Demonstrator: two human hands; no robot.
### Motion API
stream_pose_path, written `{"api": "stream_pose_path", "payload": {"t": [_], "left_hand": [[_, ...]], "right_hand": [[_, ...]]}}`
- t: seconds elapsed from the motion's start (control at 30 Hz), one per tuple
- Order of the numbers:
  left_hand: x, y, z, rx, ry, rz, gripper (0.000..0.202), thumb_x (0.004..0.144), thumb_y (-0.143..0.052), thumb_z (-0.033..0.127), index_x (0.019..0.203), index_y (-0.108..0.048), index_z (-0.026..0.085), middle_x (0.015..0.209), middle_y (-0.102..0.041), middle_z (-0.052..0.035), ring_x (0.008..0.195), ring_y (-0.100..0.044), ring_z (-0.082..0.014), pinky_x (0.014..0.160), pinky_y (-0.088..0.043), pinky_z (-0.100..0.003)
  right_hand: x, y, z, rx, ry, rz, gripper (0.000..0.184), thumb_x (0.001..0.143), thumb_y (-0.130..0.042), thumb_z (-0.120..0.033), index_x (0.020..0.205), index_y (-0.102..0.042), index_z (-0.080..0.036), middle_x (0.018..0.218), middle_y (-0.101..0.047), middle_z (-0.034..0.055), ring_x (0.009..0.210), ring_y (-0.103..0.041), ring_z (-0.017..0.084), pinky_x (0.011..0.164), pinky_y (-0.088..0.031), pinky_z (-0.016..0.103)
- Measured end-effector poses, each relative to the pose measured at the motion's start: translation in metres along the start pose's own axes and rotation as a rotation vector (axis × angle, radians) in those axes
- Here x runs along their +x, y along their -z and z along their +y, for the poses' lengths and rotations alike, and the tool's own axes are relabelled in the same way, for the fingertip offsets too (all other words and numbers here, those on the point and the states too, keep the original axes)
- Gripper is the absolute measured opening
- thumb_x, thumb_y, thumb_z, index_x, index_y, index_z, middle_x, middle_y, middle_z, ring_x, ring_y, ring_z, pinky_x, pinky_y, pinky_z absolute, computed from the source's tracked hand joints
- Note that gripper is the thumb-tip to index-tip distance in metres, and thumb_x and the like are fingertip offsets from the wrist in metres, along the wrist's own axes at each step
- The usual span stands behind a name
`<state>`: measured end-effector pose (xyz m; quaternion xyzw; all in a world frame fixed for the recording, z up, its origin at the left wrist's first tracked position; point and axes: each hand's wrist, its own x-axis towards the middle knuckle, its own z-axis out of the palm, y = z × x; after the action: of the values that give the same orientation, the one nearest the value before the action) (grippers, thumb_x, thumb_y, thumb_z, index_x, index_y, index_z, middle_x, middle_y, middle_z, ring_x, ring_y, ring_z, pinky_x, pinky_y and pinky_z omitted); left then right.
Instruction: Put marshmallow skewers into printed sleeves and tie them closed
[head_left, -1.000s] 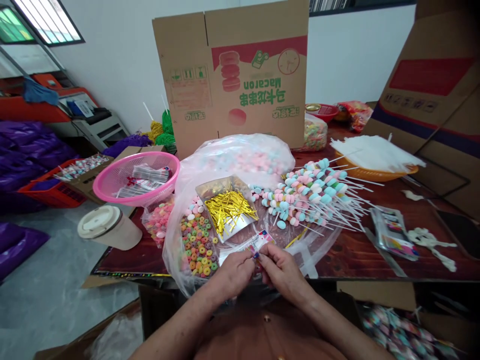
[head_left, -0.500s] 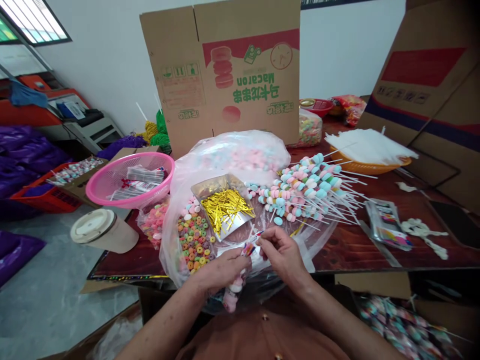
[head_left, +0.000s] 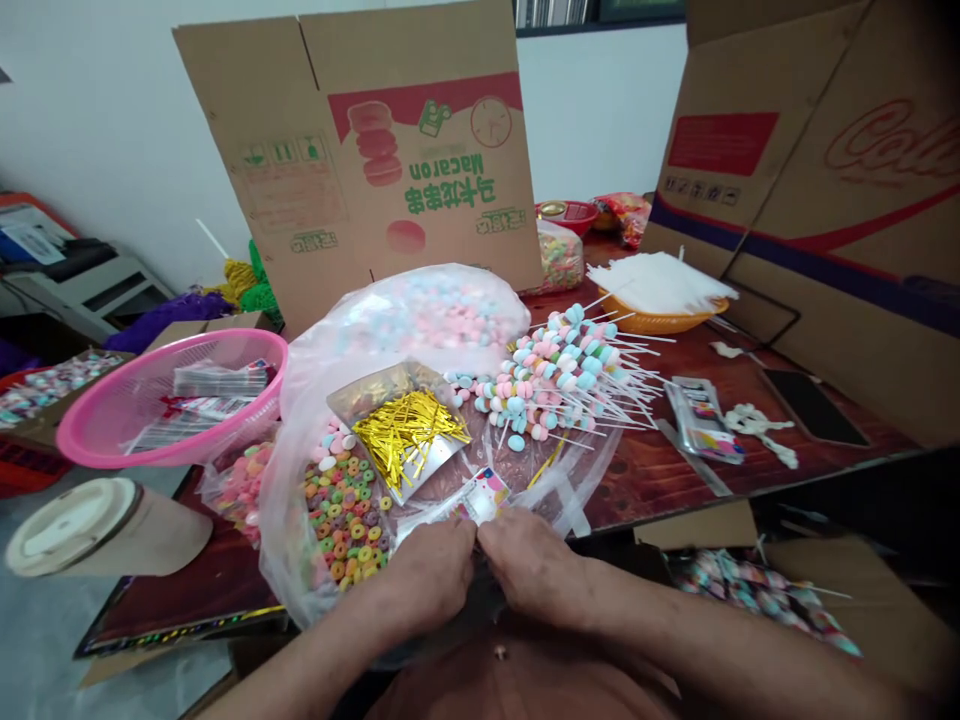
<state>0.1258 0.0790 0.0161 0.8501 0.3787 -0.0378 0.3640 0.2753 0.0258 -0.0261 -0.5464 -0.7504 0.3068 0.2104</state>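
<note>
My left hand (head_left: 439,568) and my right hand (head_left: 529,562) are side by side at the front of the table, backs upward and fingers curled in. Their thumb sides almost meet, and whatever they hold is hidden beneath them. Just beyond the knuckles lie clear printed wrappers (head_left: 486,493). Behind these, gold twist ties (head_left: 405,435) fill an opened silver pouch. To the left are colourful ring candies (head_left: 349,520) in a large clear bag. Marshmallow skewers (head_left: 574,365) are piled to the right, with pink and blue marshmallows (head_left: 450,310) bagged behind.
A lidded cup (head_left: 112,525) and a pink basket (head_left: 172,395) of wrappers stand at left. An orange basket (head_left: 660,320) with white sticks, a wrapper stack (head_left: 705,420) and a phone (head_left: 816,407) are at right. Cardboard boxes (head_left: 375,230) rise behind. More skewers (head_left: 757,600) lie below right.
The view has swung right. Half a second ago my hands worked at the end of a wrapped candy skewer; now they are drawn together, lower, and the skewer is out of sight.
</note>
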Motion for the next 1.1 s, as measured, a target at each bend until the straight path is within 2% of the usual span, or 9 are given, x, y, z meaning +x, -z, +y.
{"api": "stream_pose_path", "payload": {"t": [0.1, 0.27, 0.37, 0.5, 0.67, 0.8, 0.87, 0.97, 1.1], "left_hand": [[0.004, -0.018, -0.002, 0.534, -0.147, 0.075, 0.033, 0.073, -0.041, 0.005, 0.099, -0.06, 0.011, 0.093, -0.063, -0.0163, 0.085, -0.058, -0.0313, 0.074, -0.044, -0.045], [0.006, -0.035, -0.008, 0.682, -0.452, 0.197, 0.026, 0.083, -0.041, 0.014, 0.1, -0.06, 0.014, 0.084, -0.064, -0.0123, 0.076, -0.059, -0.0279, 0.066, -0.046, -0.041], [0.007, -0.031, -0.015, 0.446, -0.41, 0.353, 0.026, 0.084, -0.038, 0.017, 0.091, -0.063, 0.015, 0.083, -0.065, -0.0118, 0.075, -0.059, -0.0254, 0.068, -0.046, -0.038], [0.014, -0.018, -0.019, -0.257, -0.005, 0.52, 0.02, 0.079, -0.051, 0.031, 0.083, -0.064, 0.017, 0.067, -0.064, -0.0034, 0.06, -0.057, -0.0162, 0.055, -0.043, -0.025], [0.018, -0.011, -0.007, -1.068, 0.439, 0.421, 0.035, 0.059, -0.068, 0.044, 0.08, -0.059, 0.016, 0.048, -0.055, 0.0039, 0.029, -0.033, -0.0053, 0.029, -0.018, -0.016], [0.016, -0.011, 0.0, -1.262, 0.48, 0.416, 0.039, 0.051, -0.075, 0.037, 0.078, -0.058, 0.015, 0.054, -0.059, 0.0014, 0.032, -0.045, -0.0066, 0.027, -0.024, -0.013], [0.017, -0.011, -0.001, -1.308, 0.464, 0.427, 0.039, 0.05, -0.077, 0.035, 0.075, -0.057, 0.014, 0.057, -0.061, 0.0, 0.038, -0.051, -0.0085, 0.026, -0.026, -0.012], [0.019, -0.014, -0.001, -1.372, 0.424, 0.403, 0.04, 0.051, -0.078, 0.034, 0.077, -0.056, 0.014, 0.058, -0.061, -0.0003, 0.037, -0.051, -0.0079, 0.026, -0.029, -0.012], [0.019, -0.017, 0.002, -1.443, 0.329, 0.302, 0.043, 0.057, -0.075, 0.039, 0.088, -0.056, 0.016, 0.048, -0.055, 0.0046, 0.028, -0.038, -0.0058, 0.022, -0.031, -0.015]], "right_hand": [[-0.002, -0.004, 0.002, 0.306, -0.254, -0.046, 0.02, 0.081, -0.031, -0.017, 0.064, -0.04, -0.019, 0.056, -0.049, 0.0002, 0.053, -0.05, 0.014, 0.057, -0.046, 0.028], [-0.011, 0.01, 0.012, 0.498, -0.314, -0.249, 0.025, 0.077, -0.025, -0.01, 0.058, -0.037, -0.02, 0.036, -0.031, -0.0082, 0.03, -0.038, 0.01, 0.037, -0.038, 0.02], [-0.014, 0.041, 0.031, 0.192, -0.176, -0.145, 0.033, 0.084, -0.028, -0.014, 0.058, -0.048, -0.017, 0.04, -0.045, -0.0051, 0.037, -0.046, 0.009, 0.043, -0.039, 0.018], [-0.005, 0.074, 0.071, -0.267, -0.129, 0.187, 0.025, 0.086, -0.037, -0.014, 0.076, -0.061, -0.015, 0.079, -0.063, 0.0062, 0.075, -0.056, 0.015, 0.067, -0.043, 0.025], [0.003, 0.069, 0.105, -0.451, -0.064, 0.189, 0.021, 0.08, -0.047, -0.006, 0.071, -0.064, -0.017, 0.097, -0.061, 0.0109, 0.091, -0.051, 0.021, 0.077, -0.039, 0.031], [-0.004, 0.071, 0.105, -0.519, -0.022, 0.203, 0.022, 0.082, -0.048, -0.011, 0.069, -0.064, -0.016, 0.087, -0.062, 0.0113, 0.09, -0.05, 0.023, 0.079, -0.038, 0.035], [-0.006, 0.073, 0.092, -0.438, 0.033, 0.299, 0.02, 0.085, -0.046, -0.015, 0.077, -0.065, -0.017, 0.093, -0.063, 0.0101, 0.093, -0.05, 0.023, 0.083, -0.038, 0.037], [-0.004, 0.061, 0.058, 0.007, 0.094, 0.418, 0.022, 0.088, -0.041, -0.02, 0.09, -0.063, -0.017, 0.083, -0.063, 0.0058, 0.08, -0.055, 0.016, 0.074, -0.043, 0.031], [0.006, 0.027, 0.016, 0.584, -0.056, 0.285, 0.031, 0.089, -0.037, -0.028, 0.109, -0.058, -0.016, 0.056, -0.047, -0.005, 0.044, -0.042, 0.008, 0.046, -0.037, 0.02]]}}
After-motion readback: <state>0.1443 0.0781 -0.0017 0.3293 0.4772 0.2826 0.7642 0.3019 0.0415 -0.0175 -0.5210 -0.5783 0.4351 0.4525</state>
